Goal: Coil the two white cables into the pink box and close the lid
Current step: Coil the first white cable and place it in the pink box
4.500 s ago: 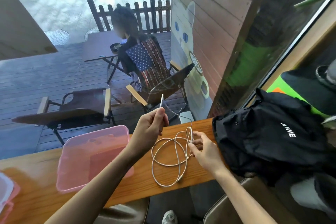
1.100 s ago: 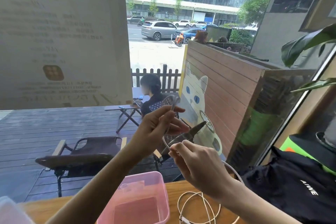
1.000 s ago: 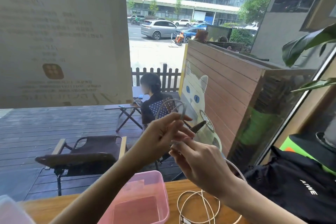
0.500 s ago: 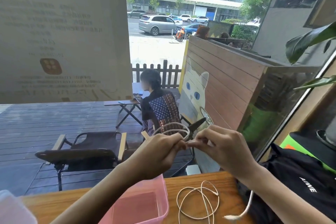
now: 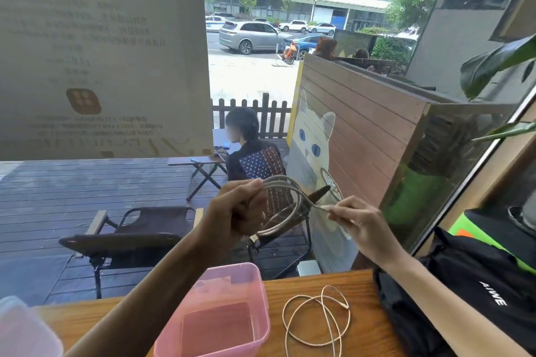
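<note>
Half a second on from a single small loop pinched between both hands, now several stacked turns of thin white cable (image 5: 285,206) held up at chest height, well above the counter — the coil nearly wound. Left hand (image 5: 236,214) clenched round the near side of the bundle, fingers curled over the gathered strands. Right hand (image 5: 358,222) drawn out to the right, fingertips (image 5: 333,209) pinching the loose tail end, taut between the two hands where half a second ago it dangled off the counter edge. Little slack left to take in, judging by the short run between the hands; probably one last turn or a tuck of the end, then down into the box. Translucent pink plastic box (image 5: 262,298) open on the wooden counter (image 5: 362,281) directly below the left forearm, nothing visible inside it. Second thin white cable (image 5: 316,316) lying just right of the box in loose flat loops, not touching it, untouched and not yet coiled tight. Pale translucent lid (image 5: 20,330) at the far left edge of the counter, off the box and only partly in view. Black backpack (image 5: 464,284) slumped at the right end of the counter, near the loose cable. Task under halfway: one cable almost ready, one to go, lid still off.
</note>
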